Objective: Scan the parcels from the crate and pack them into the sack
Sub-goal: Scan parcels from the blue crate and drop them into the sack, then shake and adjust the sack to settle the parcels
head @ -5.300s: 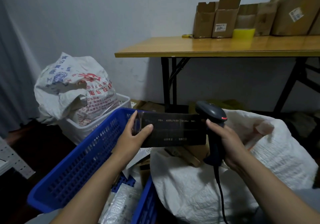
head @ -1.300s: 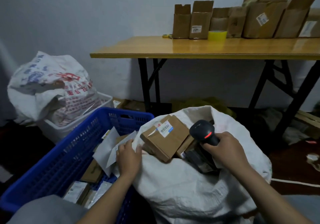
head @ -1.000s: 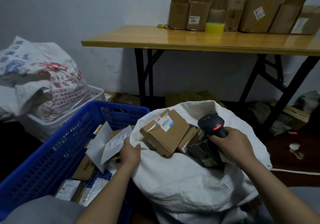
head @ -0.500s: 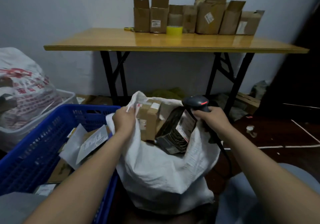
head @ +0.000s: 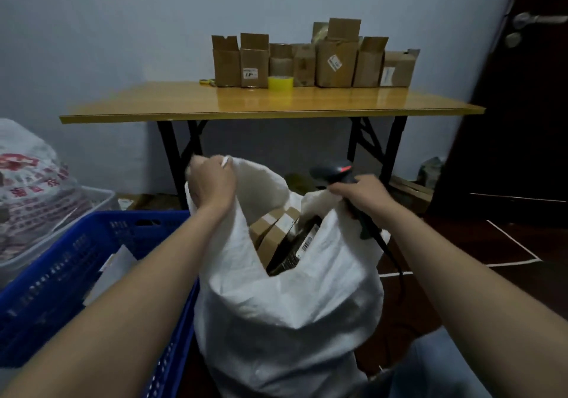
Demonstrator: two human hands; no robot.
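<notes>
At the sack (head: 285, 321) rim, the left hand (head: 212, 184) grips one edge, the right hand (head: 359, 195) clutches the other plus scanner (head: 333, 171).

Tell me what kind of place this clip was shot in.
Probably a small parcel-sorting back room: a white sack holding parcels, a barcode scanner, and cardboard boxes lined on a folding table.

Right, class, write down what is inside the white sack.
Brown cardboard boxes and a dark parcel with a barcode label show in the open sack. Whatever lies deeper is covered by them and the cloth.
</notes>
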